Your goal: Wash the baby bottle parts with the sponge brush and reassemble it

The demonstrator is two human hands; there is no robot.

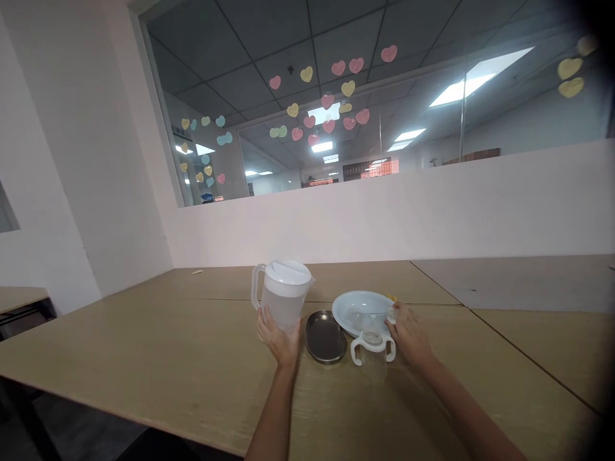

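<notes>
My left hand (280,337) is wrapped around the lower part of a translucent plastic pitcher (283,307), which has a white lid and a handle on its left. My right hand (409,333) is closed at the right rim of a pale blue basin (348,304). A small whitish translucent piece (392,315) shows at its fingertips; its kind is unclear. Just left of that hand stands a clear baby bottle (373,362) with two white handles and an uncovered top. Clear items lie inside the basin, too indistinct to name.
A metal kidney-shaped tray (325,337) lies between the pitcher and the bottle. Something small and yellow (393,298) sits behind the basin. A flat scrap (197,272) rests near the back of the wooden table (168,358). Behind rises a wall with a window.
</notes>
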